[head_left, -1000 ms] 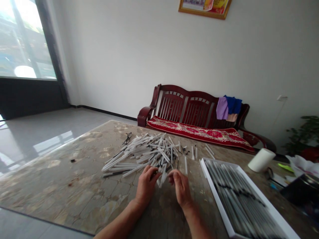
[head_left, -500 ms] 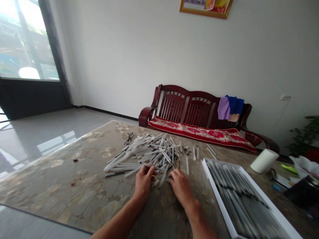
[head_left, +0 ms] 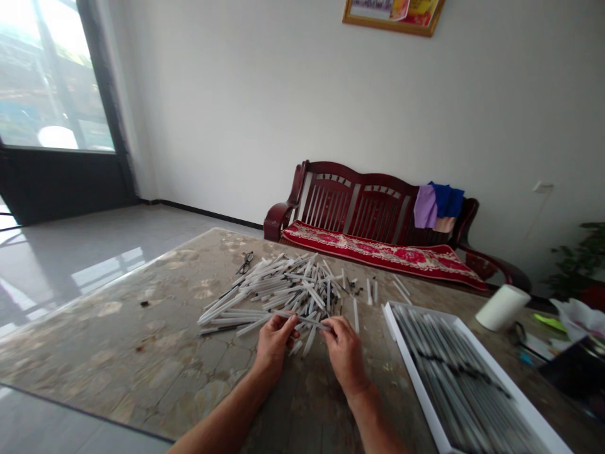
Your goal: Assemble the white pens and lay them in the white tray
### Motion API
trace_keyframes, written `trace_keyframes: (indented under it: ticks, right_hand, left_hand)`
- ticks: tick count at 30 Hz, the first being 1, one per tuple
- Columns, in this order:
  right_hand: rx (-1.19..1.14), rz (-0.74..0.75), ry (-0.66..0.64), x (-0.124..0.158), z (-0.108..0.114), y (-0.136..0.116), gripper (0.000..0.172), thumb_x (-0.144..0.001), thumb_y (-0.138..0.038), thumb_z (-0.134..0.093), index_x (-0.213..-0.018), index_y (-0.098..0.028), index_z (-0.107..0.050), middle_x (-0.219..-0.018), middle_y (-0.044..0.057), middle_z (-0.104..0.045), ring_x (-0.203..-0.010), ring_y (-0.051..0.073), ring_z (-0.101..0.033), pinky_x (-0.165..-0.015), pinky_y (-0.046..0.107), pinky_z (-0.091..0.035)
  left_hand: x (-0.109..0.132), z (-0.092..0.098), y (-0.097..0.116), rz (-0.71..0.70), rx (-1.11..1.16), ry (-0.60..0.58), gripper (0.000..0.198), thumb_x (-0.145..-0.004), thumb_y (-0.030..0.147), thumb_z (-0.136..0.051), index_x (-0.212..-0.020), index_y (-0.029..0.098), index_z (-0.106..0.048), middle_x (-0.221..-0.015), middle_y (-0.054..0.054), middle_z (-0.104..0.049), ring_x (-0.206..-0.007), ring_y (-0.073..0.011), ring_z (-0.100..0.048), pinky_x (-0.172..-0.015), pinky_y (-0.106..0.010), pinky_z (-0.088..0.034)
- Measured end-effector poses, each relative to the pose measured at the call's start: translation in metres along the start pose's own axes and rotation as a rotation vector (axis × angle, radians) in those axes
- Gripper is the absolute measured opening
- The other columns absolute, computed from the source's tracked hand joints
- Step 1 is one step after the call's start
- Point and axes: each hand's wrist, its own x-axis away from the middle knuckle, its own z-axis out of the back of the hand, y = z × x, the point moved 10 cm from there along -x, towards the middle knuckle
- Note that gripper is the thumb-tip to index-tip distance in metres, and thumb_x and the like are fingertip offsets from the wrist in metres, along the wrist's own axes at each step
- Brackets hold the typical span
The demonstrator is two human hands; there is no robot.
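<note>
Just in front of the pile, a slim greyish pen [head_left: 309,320] spans the gap between my hands. My left hand [head_left: 275,343] pinches its left part between thumb and fingers. At the other end, my right hand [head_left: 345,354] has its fingertips closed on the pen's tip, partly hiding it. Behind both hands lies a loose heap of white pen parts [head_left: 278,284], with some dark pieces mixed in. A white tray [head_left: 418,391] to the right holds rows of grey pens [head_left: 454,372], blurred, with dark bands across them.
Eyeglasses [head_left: 244,263] lie behind the heap on the patterned tabletop [head_left: 179,353]. A white paper roll [head_left: 502,307] stands right of the tray, near a dark object [head_left: 574,369]. Beyond the table is a wooden bench [head_left: 378,211] with a red cover [head_left: 382,252].
My right hand has come up to the right end of the pen and closed on it. The pen now shows plainly between both hands. My left hand has barely moved.
</note>
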Motion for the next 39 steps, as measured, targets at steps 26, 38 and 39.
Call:
trace_keyframes:
  ticks: [26, 38, 39]
  right_hand:
    - [-1.126, -0.833, 0.087, 0.020, -0.046, 0.030, 0.040, -0.054, -0.034, -0.088, -0.085, -0.018, -0.068, -0.070, -0.004, -0.067, -0.056, 0.009, -0.059, -0.056, 0.021, -0.051]
    - [-0.858, -0.799, 0.307, -0.014, 0.082, 0.064, 0.046, -0.059, -0.053, -0.080, -0.085, -0.018, -0.064, -0.073, -0.001, -0.067, -0.057, 0.011, -0.059, -0.043, 0.018, -0.045]
    - [-0.781, -0.774, 0.286, -0.018, 0.107, 0.073, 0.048, -0.059, -0.054, -0.078, -0.087, -0.018, -0.064, -0.073, -0.001, -0.066, -0.057, 0.011, -0.059, -0.044, 0.018, -0.045]
  left_hand:
    - [0.010, -0.012, -0.010, 0.047, 0.027, -0.122, 0.045, -0.058, 0.047, -0.083, -0.083, 0.014, -0.066, -0.059, 0.001, -0.065, -0.042, -0.0075, -0.048, -0.038, -0.017, -0.031]
    - [0.031, -0.043, -0.016, 0.031, -0.259, -0.397, 0.036, -0.056, 0.044, -0.082, -0.078, 0.019, -0.070, -0.058, 0.002, -0.062, -0.041, -0.0094, -0.048, -0.039, -0.020, -0.034]
    - [0.032, -0.044, -0.019, 0.035, -0.280, -0.410, 0.034, -0.057, 0.045, -0.081, -0.076, 0.019, -0.070, -0.057, 0.002, -0.063, -0.041, -0.0098, -0.048, -0.039, -0.021, -0.034]
